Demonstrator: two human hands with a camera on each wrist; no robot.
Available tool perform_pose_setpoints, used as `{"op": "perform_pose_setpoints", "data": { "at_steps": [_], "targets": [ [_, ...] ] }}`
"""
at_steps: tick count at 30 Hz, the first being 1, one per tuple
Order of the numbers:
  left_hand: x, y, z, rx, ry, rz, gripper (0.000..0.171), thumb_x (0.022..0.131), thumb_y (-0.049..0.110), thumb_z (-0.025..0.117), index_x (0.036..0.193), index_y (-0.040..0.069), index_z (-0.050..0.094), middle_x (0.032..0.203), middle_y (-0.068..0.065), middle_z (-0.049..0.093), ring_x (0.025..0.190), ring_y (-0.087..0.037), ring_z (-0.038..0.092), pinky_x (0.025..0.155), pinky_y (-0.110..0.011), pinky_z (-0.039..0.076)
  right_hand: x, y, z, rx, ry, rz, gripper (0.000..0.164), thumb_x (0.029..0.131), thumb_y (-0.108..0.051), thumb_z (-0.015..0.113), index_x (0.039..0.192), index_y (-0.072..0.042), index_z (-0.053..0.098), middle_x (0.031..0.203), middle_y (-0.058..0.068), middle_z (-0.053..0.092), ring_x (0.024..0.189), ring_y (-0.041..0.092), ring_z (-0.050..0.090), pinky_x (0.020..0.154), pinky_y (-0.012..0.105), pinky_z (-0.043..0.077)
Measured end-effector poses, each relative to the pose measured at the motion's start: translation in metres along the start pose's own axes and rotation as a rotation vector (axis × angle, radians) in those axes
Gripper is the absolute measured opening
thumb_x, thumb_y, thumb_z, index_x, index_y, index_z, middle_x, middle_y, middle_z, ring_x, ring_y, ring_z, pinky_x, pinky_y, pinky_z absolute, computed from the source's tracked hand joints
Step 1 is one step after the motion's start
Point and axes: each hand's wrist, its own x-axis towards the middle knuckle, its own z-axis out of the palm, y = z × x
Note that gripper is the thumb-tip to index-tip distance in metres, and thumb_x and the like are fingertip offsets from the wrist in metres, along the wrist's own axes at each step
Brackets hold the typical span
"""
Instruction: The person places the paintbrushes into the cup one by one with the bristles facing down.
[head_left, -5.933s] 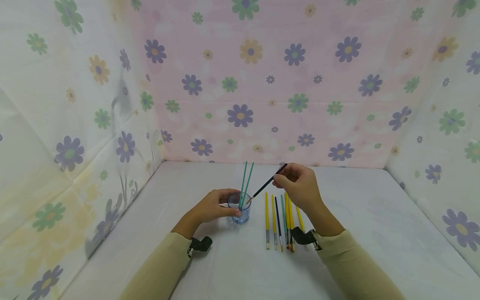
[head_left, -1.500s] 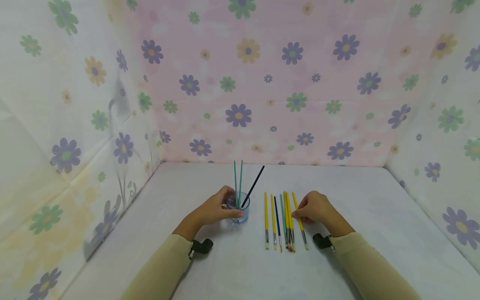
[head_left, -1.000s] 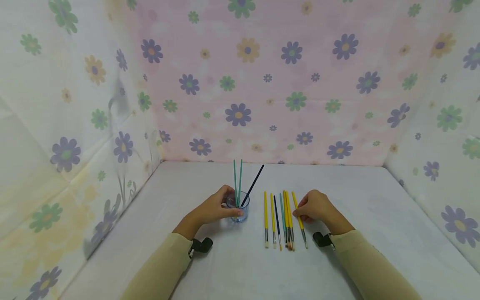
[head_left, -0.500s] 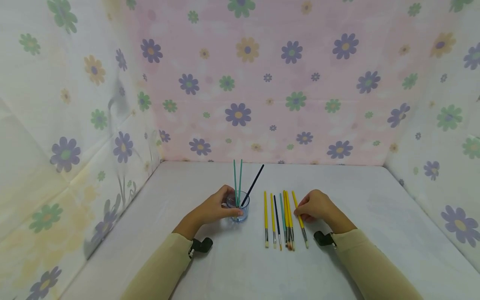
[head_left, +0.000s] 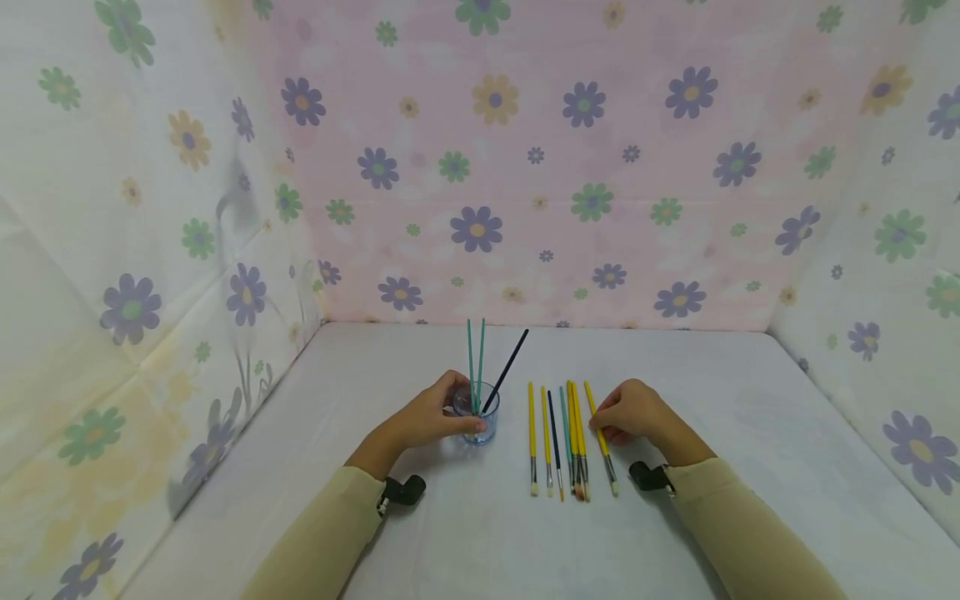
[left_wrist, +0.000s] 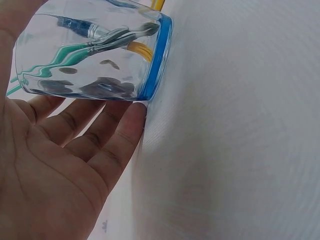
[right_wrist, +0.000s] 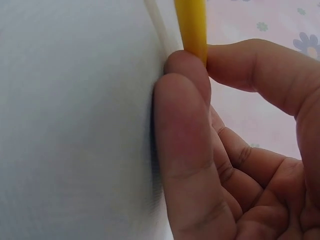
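In the head view my left hand holds a clear glass, thumb in front and fingers behind. Two teal paintbrushes and a black paintbrush lean in it. Their bristles point down, near the glass's blue base in the left wrist view. To the right, my right hand pinches the handle of the rightmost yellow paintbrush, which lies slanted on the table. The right wrist view shows that yellow handle between thumb and fingertip, other fingers close to the tabletop.
Between my hands lies a row of brushes, bristles toward me: yellow brushes, a black brush, a teal brush and a tight yellow group. The white table ends at a flowered pink cloth.
The black paintbrush, earlier in my right hand, now leans released in the glass. My right hand has moved down right to the yellow paintbrush, hardly moving lately. My left hand stays at the glass.
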Motion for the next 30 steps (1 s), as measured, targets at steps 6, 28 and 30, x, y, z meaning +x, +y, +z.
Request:
{"op": "perform_pose_setpoints", "data": {
  "at_steps": [6, 28, 30],
  "targets": [
    [0.0, -0.001, 0.0, 0.02, 0.001, -0.001, 0.077, 0.082, 0.051, 0.086, 0.139, 0.019, 0.046, 0.124, 0.001, 0.062, 0.12, -0.018, 0.059, 0.108, -0.045, 0.051, -0.002, -0.002, -0.002, 0.017, -0.012, 0.004, 0.032, 0.082, -0.024, 0.088, 0.1, -0.003, 0.071, 0.081, 0.01, 0.072, 0.067, 0.019, 0.069, 0.061, 0.028, 0.06],
    [0.001, -0.001, 0.001, 0.001, 0.013, 0.004, 0.08, 0.08, 0.055, 0.086, 0.139, 0.019, 0.046, 0.12, 0.001, 0.063, 0.113, -0.016, 0.06, 0.104, -0.042, 0.054, -0.004, -0.005, -0.011, 0.146, 0.006, -0.052, 0.033, 0.089, -0.024, 0.081, 0.11, -0.001, 0.071, 0.092, 0.011, 0.073, 0.075, 0.02, 0.07, 0.068, 0.032, 0.063],
    [0.0, -0.002, 0.001, -0.012, 0.01, 0.006, 0.082, 0.08, 0.054, 0.086, 0.141, 0.018, 0.046, 0.122, 0.001, 0.064, 0.115, -0.016, 0.061, 0.104, -0.042, 0.053, -0.005, -0.006, -0.011, 0.163, 0.005, -0.068, 0.034, 0.09, -0.024, 0.08, 0.112, 0.001, 0.07, 0.094, 0.012, 0.073, 0.076, 0.02, 0.07, 0.068, 0.033, 0.063]
  ]
}}
